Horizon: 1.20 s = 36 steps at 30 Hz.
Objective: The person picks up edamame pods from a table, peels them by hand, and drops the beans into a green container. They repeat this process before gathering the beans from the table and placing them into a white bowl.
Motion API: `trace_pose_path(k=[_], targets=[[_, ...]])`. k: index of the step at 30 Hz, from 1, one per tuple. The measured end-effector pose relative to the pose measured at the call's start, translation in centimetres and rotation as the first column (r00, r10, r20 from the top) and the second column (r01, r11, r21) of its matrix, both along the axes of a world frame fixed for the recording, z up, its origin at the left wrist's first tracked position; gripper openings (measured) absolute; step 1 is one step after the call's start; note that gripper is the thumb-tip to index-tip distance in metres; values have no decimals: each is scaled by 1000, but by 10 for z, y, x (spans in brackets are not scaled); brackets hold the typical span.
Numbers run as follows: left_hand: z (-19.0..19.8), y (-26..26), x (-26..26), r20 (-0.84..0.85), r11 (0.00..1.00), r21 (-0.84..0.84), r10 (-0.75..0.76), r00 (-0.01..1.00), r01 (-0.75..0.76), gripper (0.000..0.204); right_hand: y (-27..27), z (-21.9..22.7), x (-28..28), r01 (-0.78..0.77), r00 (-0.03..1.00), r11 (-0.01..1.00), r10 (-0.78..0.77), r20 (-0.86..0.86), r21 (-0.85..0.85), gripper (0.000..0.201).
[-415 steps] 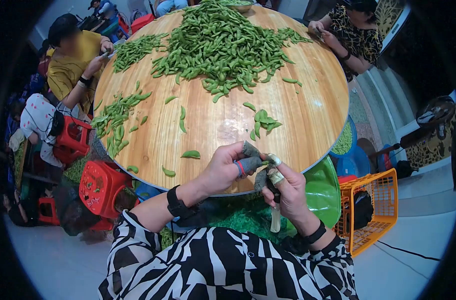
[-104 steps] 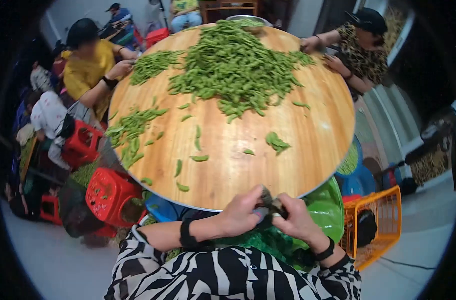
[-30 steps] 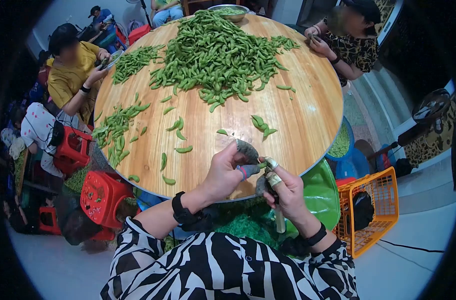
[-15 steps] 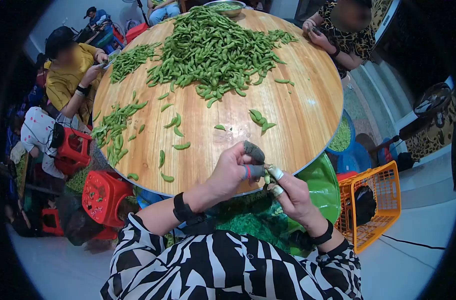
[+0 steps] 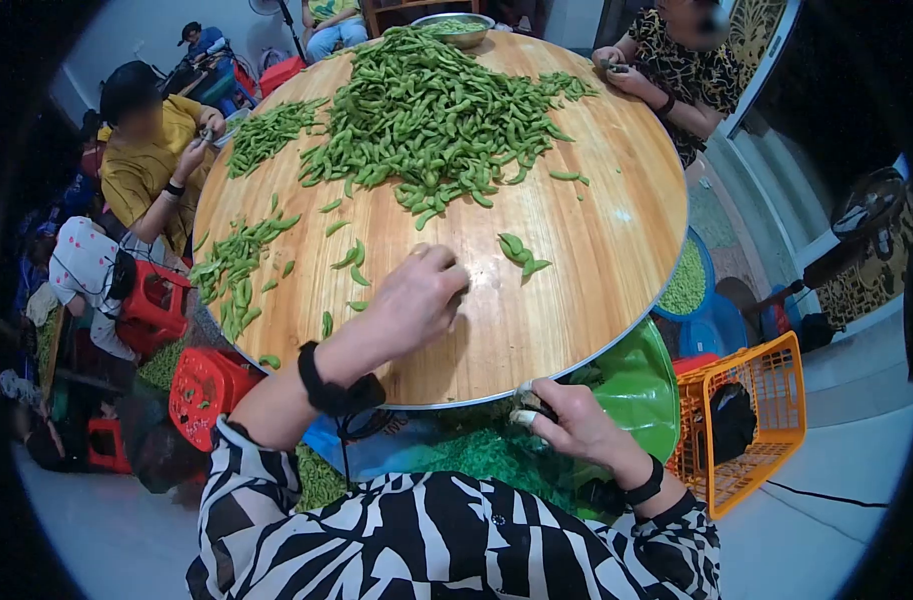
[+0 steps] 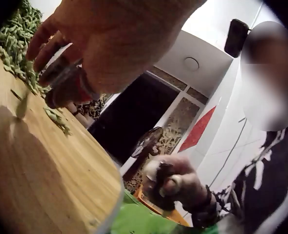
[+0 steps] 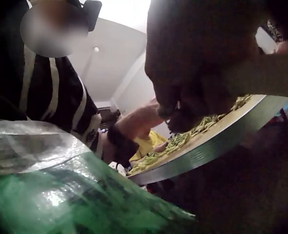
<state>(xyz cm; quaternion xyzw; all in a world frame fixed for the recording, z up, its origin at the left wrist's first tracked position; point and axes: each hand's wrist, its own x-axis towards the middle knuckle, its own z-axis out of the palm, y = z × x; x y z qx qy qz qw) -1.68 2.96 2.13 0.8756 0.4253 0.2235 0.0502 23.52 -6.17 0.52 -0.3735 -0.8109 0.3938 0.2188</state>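
My left hand (image 5: 422, 298) reaches over the round wooden table (image 5: 587, 250), palm down. In the left wrist view its fingers bend loosely down, and one green pod (image 6: 22, 105) lies just under the fingertips. A few soybean pods (image 5: 522, 258) sit to the right of that hand. My right hand (image 5: 567, 420) stays by the near table edge, fingers curled inward, with pale wraps on thumb and forefinger. Something dark shows between those fingertips; I cannot tell whether it is a held thing or a finger cover. The big pod pile (image 5: 427, 120) lies farther back.
Smaller heaps of pods (image 5: 232, 265) lie on the table's left. A metal bowl (image 5: 457, 38) stands at the back. Two people sit opposite. Under the near edge are a green tub (image 5: 642, 390) and green netting (image 5: 497, 465); an orange crate (image 5: 742, 420) and red stools (image 5: 207, 395) flank me.
My hands, together over a pod half a second ago, have parted. The left has moved forward and left over the table; the right stays near the edge.
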Motion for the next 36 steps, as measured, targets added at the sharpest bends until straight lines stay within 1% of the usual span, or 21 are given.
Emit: trace_pose_path(k=[1, 2, 4, 5, 7, 8, 10, 12, 14, 15, 17, 18, 20, 21, 22, 24, 25, 27, 29, 32, 36], targets=[[-1, 13, 5, 139, 997, -30, -73, 988, 78, 19, 1, 5, -4, 30, 999, 997, -33, -43, -66, 17], [-3, 28, 13, 139, 997, -26, -73, 988, 78, 19, 1, 7, -6, 30, 999, 998, -32, -43, -61, 17], [-13, 58, 31, 139, 987, 83, -151, 979, 140, 18, 3, 11, -9, 33, 997, 996, -38, -64, -84, 17], [-21, 71, 35, 142, 986, 89, -152, 978, 140, 18, 3, 9, -9, 33, 997, 996, -38, -60, -78, 17], [-36, 93, 42, 45, 983, 83, -165, 985, 161, 20, 0, 2, -6, 77, 969, 993, -95, -228, -86, 23], [-39, 97, 44, 48, 982, 88, -169, 985, 164, 20, -1, 3, -3, 80, 969, 994, -96, -226, -80, 23], [-47, 102, 44, 102, 989, -97, -104, 989, 113, 17, -3, 4, 7, 152, 935, 950, -228, -271, -273, 32], [-47, 98, 41, 143, 990, -92, -96, 985, 110, 18, -3, 1, 11, 142, 923, 942, -236, -302, -304, 38], [-42, 90, 38, 420, 922, -378, 88, 903, 87, 13, -3, 3, 9, 185, 866, 892, -347, -361, -413, 37], [-37, 85, 35, 418, 921, -381, 89, 904, 85, 13, 0, -1, 9, 180, 861, 897, -342, -376, -404, 38], [-20, 75, 30, 557, 770, -612, 261, 789, 178, 10, 4, 7, 5, 195, 849, 877, -375, -373, -439, 38], [-13, 67, 29, 555, 771, -612, 261, 790, 175, 10, 7, 11, 2, 210, 835, 856, -408, -369, -472, 38], [-7, 46, 28, 609, 628, -718, 359, 708, 299, 6, 13, 11, -4, 198, 809, 861, -414, -418, -469, 39], [-13, 40, 27, 590, 547, -768, 398, 703, 334, 6, 15, 11, -8, 193, 772, 837, -452, -447, -512, 39], [-14, 30, 28, 587, 542, -770, 399, 704, 335, 6, 17, 11, -11, 187, 732, 811, -491, -472, -554, 40], [-2, 4, 34, 669, 494, -728, 358, 652, 476, 7, 19, 14, -15, 161, 733, 803, -486, -475, -574, 40], [-5, -3, 35, 685, 488, -711, 317, 656, 507, 10, 19, 13, -19, 156, 725, 814, -480, -495, -560, 40], [-9, -13, 36, 681, 487, -718, 346, 645, 498, 11, 17, 13, -26, 161, 698, 811, -496, -516, -562, 41], [-13, -18, 36, 678, 490, -726, 388, 624, 484, 14, 15, 9, -25, 129, 716, 820, -466, -519, -558, 42], [-13, -26, 39, 695, 502, -711, 393, 603, 493, 14, 12, 5, -25, 76, 729, 827, -427, -535, -557, 43], [-16, -28, 39, 681, 507, -721, 393, 618, 473, 15, 12, 3, -23, 31, 736, 832, -394, -550, -553, 45]])
